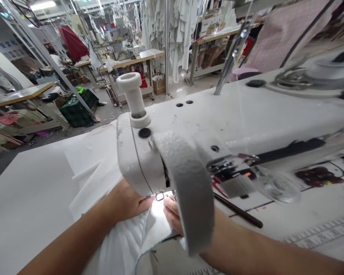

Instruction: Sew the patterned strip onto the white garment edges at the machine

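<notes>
White fabric (157, 221) lies under the head of a white sewing machine (177, 122), brightly lit around the needle area. My left hand (132, 200) rests on the cloth left of that area, its thumb side stretched toward the light; the machine head hides part of its fingers. On the right, my right hand (173, 214) has its fingers bent together at the fabric's edge, close to the needle area. A curved grey guard (192, 198) covers much of this hand. The needle itself is hidden.
A dark pen-like stick (237, 210) lies right of my right hand, near a clear plastic disc (278, 187) and a printed ruler (321, 235). More fabric spreads left across the white table (37, 179). Behind are other sewing tables (137, 57) and hanging garments (172, 34).
</notes>
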`<state>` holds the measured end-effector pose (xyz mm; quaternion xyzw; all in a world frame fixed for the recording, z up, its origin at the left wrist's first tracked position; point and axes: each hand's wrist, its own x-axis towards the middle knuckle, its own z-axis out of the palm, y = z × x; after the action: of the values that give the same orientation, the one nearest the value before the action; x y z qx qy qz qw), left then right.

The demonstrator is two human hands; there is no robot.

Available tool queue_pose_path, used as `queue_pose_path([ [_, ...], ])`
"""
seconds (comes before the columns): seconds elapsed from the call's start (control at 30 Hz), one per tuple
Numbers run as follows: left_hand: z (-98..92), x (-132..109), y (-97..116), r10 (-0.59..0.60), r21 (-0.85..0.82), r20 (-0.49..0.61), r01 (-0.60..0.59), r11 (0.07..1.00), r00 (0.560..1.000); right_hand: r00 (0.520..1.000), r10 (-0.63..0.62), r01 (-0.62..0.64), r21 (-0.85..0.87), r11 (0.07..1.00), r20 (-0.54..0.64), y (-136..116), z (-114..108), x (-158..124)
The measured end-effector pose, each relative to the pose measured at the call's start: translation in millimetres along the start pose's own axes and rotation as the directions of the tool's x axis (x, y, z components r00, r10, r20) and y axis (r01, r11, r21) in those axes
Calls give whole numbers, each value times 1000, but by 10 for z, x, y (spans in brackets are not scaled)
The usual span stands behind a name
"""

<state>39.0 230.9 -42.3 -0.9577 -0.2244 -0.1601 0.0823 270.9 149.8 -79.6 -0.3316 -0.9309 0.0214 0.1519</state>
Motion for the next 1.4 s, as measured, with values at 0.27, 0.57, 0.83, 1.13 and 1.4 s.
queue_pose_path([
  [0.27, 1, 7, 17, 15, 75, 14, -16, 997, 1000, 991, 1, -19, 132, 991, 136, 11, -289, 179],
  [0.57, 52, -60, 77, -47, -69, 21, 49, 996, 999, 993, -89, 76, 156, 985, 78, -40, -326, 55],
  [0.83, -65, -113, 800, -222, 74, -31, 224, 972, 975, 985, 170, -167, 196, 966, 2, 110, -585, -44],
  [1.13, -65, -91, 813, -221, 129, -50, 226, 966, 974, 978, 183, -195, 121, 973, 100, -81, -461, 325],
  [1.4, -52, -79, 764, -269, 30, -33, 270, 962, 963, 973, 197, -195, -28, 980, 118, -46, -345, 210],
])
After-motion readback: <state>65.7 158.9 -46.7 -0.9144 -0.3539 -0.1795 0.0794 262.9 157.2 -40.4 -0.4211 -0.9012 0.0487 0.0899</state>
